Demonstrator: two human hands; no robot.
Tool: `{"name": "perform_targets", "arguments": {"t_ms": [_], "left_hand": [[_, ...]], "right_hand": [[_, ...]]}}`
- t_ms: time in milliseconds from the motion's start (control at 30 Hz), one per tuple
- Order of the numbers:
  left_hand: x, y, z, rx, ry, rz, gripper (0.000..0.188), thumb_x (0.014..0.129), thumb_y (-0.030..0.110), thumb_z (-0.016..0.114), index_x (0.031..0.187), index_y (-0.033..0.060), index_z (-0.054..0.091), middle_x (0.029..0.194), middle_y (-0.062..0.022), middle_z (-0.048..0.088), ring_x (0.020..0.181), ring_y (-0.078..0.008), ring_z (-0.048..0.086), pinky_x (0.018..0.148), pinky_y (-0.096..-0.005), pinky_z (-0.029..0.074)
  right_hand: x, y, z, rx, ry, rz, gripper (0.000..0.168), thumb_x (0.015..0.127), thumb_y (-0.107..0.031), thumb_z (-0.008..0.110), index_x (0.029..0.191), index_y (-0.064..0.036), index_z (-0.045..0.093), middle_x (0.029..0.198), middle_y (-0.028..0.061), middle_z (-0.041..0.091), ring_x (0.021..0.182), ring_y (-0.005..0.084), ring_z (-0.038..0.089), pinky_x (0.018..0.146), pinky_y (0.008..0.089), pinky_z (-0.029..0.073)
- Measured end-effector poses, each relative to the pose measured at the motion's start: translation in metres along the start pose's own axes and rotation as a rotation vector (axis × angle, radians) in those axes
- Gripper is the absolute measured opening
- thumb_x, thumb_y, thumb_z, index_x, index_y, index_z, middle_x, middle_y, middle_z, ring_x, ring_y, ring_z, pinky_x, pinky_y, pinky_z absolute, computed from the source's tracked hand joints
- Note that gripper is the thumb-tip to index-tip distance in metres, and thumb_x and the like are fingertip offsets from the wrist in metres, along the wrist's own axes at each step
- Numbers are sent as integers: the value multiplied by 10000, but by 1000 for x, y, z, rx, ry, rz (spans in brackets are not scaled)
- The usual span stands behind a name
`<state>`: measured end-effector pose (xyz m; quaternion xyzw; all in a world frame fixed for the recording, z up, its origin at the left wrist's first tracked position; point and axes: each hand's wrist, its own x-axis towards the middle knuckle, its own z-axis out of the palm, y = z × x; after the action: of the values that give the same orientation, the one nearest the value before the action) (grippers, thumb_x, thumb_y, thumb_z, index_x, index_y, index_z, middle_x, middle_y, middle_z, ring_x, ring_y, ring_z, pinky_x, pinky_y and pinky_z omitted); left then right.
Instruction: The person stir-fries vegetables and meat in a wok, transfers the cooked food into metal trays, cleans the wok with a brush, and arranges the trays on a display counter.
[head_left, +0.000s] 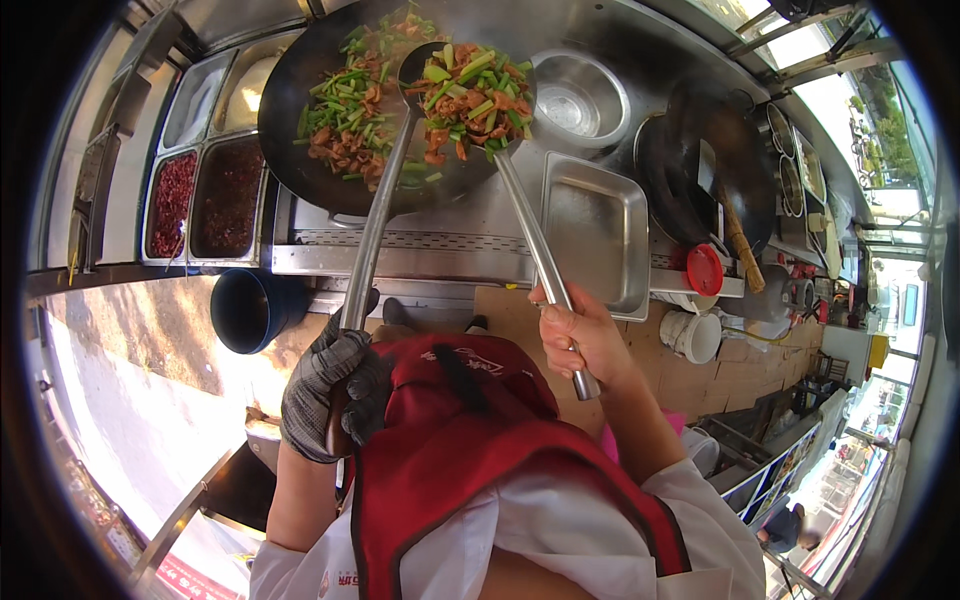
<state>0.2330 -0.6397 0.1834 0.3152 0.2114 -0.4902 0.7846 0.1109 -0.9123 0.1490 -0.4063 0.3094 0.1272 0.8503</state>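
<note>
My left hand (328, 379), in a grey glove, is closed around the handle of a long metal ladle (381, 206). The ladle's dark bowl is over a large black wok (289, 142). My bare right hand (576, 330) grips a second long-handled metal utensil (534, 221); food covers its head, so its kind cannot be told. A heap of meat pieces and cut green stalks (480, 94) rests on that head, against the ladle's bowl. More of the same stir-fry (352, 112) lies in the wok, with a little steam above.
Right of the wok are a round metal bowl (581, 97), a rectangular steel pan (596, 232) and stacked woks (720, 165) with a bamboo brush (742, 247). Ingredient trays (171, 202) stand at left, above a blue bucket (240, 311). A person (784, 529) is far behind at right.
</note>
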Motion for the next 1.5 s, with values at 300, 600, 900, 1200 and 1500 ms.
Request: {"name": "perform_targets", "arguments": {"t_ms": [300,600,900,1200,1500], "left_hand": [[56,-76,23,407,-61,-223,202,891,168,562,1062,83,496,590,-42,490,348,-155,421,298,-270,357],[106,-137,17,1006,-53,-64,400,913,180,563,1280,70,447,660,-9,532,412,-119,436,369,-263,366],[56,-63,37,921,-7,-66,508,905,135,580,1367,63,381,651,-26,526,423,-118,474,357,-256,393],[66,69,-48,1038,411,405,576,893,74,567,1421,169,357,662,4,489,445,-90,432,361,-270,362],[106,147,-141,1531,617,456,654,930,176,548,1479,308,219,669,10,504,457,-105,407,403,-285,388]], "right_hand": [[-95,57,-80,-14,300,-36,269,926,-156,523,1171,-66,459,616,-7,412,373,69,338,359,257,319],[-99,162,-192,-1450,878,-149,433,872,-210,568,1264,-100,418,730,199,614,626,404,596,541,489,446],[-90,172,-199,-1328,937,-243,551,910,-197,545,1402,-98,317,800,184,636,689,340,627,604,438,480],[112,-60,-69,-1595,676,-449,461,954,-330,465,1362,-127,401,820,193,647,795,410,624,716,495,468],[197,-91,16,-1670,250,-339,388,970,-280,442,1307,-88,428,780,255,616,741,449,602,679,493,456]]}}
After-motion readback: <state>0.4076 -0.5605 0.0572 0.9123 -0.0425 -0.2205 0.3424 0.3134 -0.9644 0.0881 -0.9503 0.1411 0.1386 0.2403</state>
